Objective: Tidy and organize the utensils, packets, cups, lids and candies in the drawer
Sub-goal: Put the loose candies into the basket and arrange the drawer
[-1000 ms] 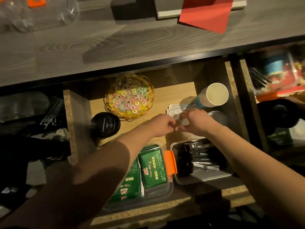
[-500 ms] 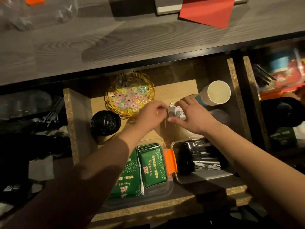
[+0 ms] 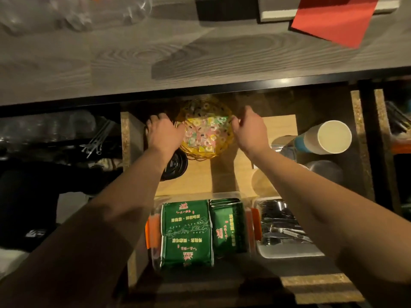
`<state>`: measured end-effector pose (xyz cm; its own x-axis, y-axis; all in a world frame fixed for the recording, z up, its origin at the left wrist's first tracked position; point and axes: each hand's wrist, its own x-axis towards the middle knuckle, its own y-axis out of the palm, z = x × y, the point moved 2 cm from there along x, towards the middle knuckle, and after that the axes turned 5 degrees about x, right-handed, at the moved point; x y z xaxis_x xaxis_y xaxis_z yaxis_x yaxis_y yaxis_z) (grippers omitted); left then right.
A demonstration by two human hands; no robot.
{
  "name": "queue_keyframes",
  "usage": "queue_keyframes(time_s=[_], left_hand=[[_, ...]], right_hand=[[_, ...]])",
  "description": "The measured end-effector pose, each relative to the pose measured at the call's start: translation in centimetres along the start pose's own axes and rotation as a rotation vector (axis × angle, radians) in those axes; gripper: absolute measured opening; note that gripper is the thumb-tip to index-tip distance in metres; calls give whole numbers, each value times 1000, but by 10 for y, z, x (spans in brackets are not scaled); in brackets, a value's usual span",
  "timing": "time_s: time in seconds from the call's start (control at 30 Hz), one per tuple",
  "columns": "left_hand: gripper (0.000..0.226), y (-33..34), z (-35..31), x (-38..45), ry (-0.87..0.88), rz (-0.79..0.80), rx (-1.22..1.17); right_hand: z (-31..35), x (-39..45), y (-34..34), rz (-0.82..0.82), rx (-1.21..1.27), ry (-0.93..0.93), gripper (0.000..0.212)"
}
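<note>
A gold wire basket (image 3: 201,152) of pastel candies (image 3: 205,134) sits at the back of the open drawer (image 3: 128,134). My left hand (image 3: 164,133) grips its left rim and my right hand (image 3: 250,130) grips its right rim, fingers curled. A black cup lid (image 3: 176,166) lies just in front of the basket, partly under my left wrist. Paper cups (image 3: 329,137) lie on their side at the right. Green packets (image 3: 186,230) fill a clear box with orange clips. Beside it a clear tub holds utensils (image 3: 284,227).
Clear lids (image 3: 322,172) lie below the cups. Above the drawer runs a grey wooden countertop (image 3: 111,63) with a red sheet (image 3: 333,18). A second drawer opens at the right edge (image 3: 391,134); dark shelves with plastic ties (image 3: 97,138) are to the left.
Both hands left the white packets beside the cups and moved back and left to the candy basket's two sides. The view has also closed in on the drawer.
</note>
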<state>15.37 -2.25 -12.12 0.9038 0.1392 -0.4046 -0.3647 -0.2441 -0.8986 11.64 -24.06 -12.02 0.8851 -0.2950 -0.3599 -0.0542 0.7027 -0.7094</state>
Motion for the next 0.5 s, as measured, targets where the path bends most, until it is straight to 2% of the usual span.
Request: queue_keyframes(time_s=[0.1, 0.17, 0.2, 0.27, 0.33, 0.37, 0.47, 0.5], left_hand=[[91, -3, 8, -5, 53, 83, 112], [93, -4, 13, -11, 26, 203, 103], [87, -5, 15, -13, 8, 265, 117], [73, -7, 22, -17, -20, 376, 159], [70, -8, 26, -19, -21, 483, 178], [69, -8, 28, -20, -20, 527, 174], [62, -4, 34, -22, -35, 614, 140], [59, -2, 37, -24, -41, 639, 114]], right_hand=[[9, -10, 6, -88, 7, -89, 33], [10, -20, 8, -30, 42, -93, 28], [8, -25, 15, 106, 47, -99, 32], [10, -39, 33, 440, 88, -72, 54], [16, -50, 49, 671, 106, -42, 73], [18, -54, 57, 757, 86, -30, 72], [27, -64, 77, 942, 82, 67, 43], [30, -67, 80, 982, 130, 124, 39]])
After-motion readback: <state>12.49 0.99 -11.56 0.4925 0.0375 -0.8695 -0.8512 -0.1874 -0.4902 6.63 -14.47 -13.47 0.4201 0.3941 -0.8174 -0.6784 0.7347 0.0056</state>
